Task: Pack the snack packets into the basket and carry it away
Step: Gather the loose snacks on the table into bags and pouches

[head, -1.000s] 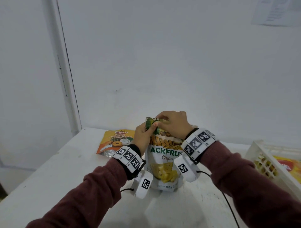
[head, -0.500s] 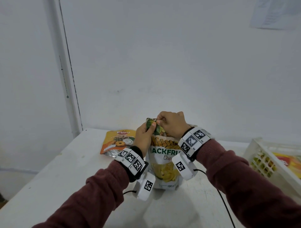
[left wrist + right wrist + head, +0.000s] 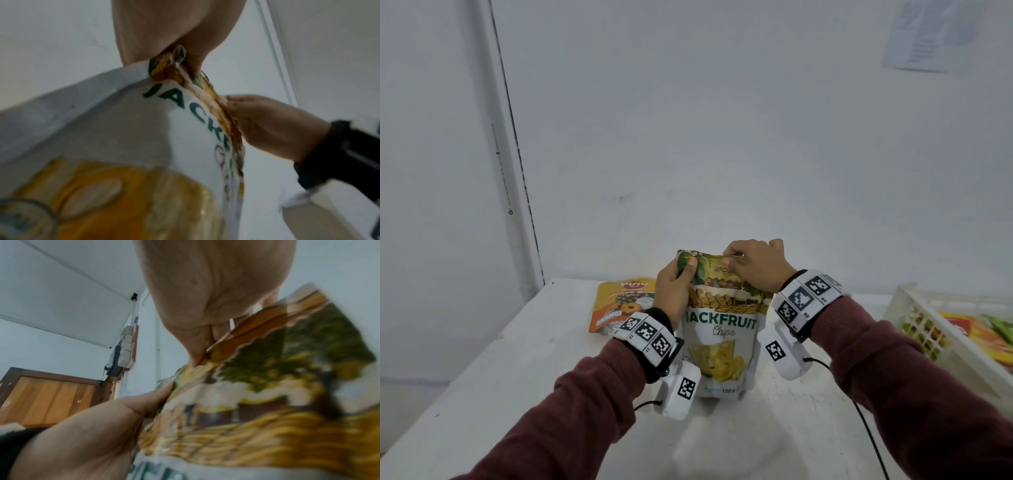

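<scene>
A white jackfruit chips packet (image 3: 720, 329) stands upright on the white table (image 3: 510, 370) in the middle of the head view. My left hand (image 3: 675, 287) pinches its top left corner, thumb on the front. My right hand (image 3: 755, 263) pinches the top edge toward the right. Seen from the left wrist, the packet (image 3: 127, 133) fills the frame with my left hand (image 3: 174, 37) gripping its corner. From the right wrist, my right hand (image 3: 216, 293) holds the packet's (image 3: 267, 386) top edge. An orange packet (image 3: 621, 303) lies flat behind and to the left. A white basket (image 3: 914, 308) stands at the right.
The basket holds an orange and green packet (image 3: 983, 329). A white wall rises right behind the table, and the table's left edge runs diagonally toward me. A cable (image 3: 866, 431) trails from my right wrist across the table.
The folded top of the jackfruit packet has been straightened out, and my hands have moved slightly apart along its top edge. The packet stands at the same spot.
</scene>
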The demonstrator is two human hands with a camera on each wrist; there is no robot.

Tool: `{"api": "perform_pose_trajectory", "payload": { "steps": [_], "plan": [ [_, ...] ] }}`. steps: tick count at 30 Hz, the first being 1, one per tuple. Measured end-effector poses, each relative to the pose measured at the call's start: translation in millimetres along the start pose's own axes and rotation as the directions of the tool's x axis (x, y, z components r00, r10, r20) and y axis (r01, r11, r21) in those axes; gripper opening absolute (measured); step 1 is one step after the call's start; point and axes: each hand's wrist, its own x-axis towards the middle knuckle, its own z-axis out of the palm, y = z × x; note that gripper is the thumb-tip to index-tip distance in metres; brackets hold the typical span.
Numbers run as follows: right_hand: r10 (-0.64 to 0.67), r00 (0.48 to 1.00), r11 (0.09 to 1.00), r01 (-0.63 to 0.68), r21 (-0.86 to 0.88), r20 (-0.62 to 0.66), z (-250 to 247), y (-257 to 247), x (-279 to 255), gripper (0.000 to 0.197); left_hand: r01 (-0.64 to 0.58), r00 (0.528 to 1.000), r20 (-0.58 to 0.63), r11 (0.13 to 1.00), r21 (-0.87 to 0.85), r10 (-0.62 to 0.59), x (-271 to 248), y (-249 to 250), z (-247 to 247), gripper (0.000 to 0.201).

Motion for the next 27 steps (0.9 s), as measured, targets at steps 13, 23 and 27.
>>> {"api": "perform_pose_trajectory", "payload": {
  "steps": [13, 23, 27],
  "plan": [
    [0.039, 0.998, 0.998, -0.036, 0.058, -0.051, 5, 24, -4, 0.015, -0.007, 1.0, -0.014, 0.999, 0.045, 0.008, 5, -4, -8, 0.022],
    [0.081, 0.989, 0.995, -0.073, 0.072, -0.121, 7, 33, -7, 0.021, -0.01, 0.999, -0.043, 0.999, 0.044, 0.012, 8, -8, -11, 0.025],
    [0.101, 0.982, 0.986, -0.077, 0.149, -0.16, 13, 35, -8, 0.016, -0.013, 0.999, -0.051, 0.999, 0.04, 0.015, 9, -9, -7, 0.024]
  ]
}}
